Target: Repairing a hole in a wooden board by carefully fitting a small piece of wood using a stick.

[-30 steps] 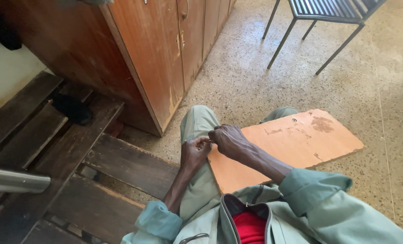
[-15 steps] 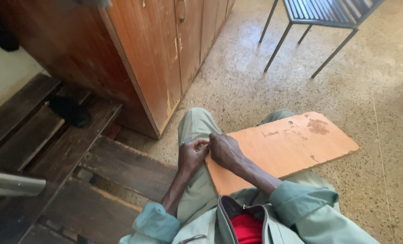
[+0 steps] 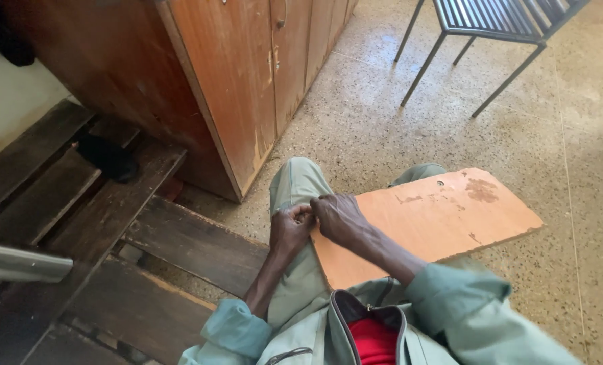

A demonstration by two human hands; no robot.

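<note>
1. While only the head view is on hand, notes run from it alone: a seated person looks down at both hands, met over the left thigh at the near-left edge of an orange-brown board point(image 3: 437, 223).
2. Left hand point(image 3: 289, 231): fingers curled, fingertips pressed together toward the right hand. Grip closed on something very small; what it pinches is too small to tell.
3. Right hand point(image 3: 339, 217): knuckles up, fingers bunched, tips touching those of the left hand. Grip together too; whether it clamps a small item or only the trouser cloth cannot be told.
4. Key relation: the board lies across the lap, resting on the pale green trousers point(image 3: 300, 186), and stretches away to the right and slightly forward of the joined grips. Its long axis runs from near the waist out toward the far right, roughly crosswise to the thighs. The right hand sits at the board's near-left edge, touching or just over it; the left hand is just beside, off the board, on the thigh. So the right hand is the nearer one.
5. Surroundings: speckled terrazzo floor point(image 3: 355, 128) under the board's far end; wooden cabinet point(image 3: 247, 81) ahead-left; dark wooden planks point(image 3: 146, 223) to the left; metal chair frame point(image 3: 477, 34) well apart, top right.
6. Board surface shows stains and a small hole near its far side.
</note>
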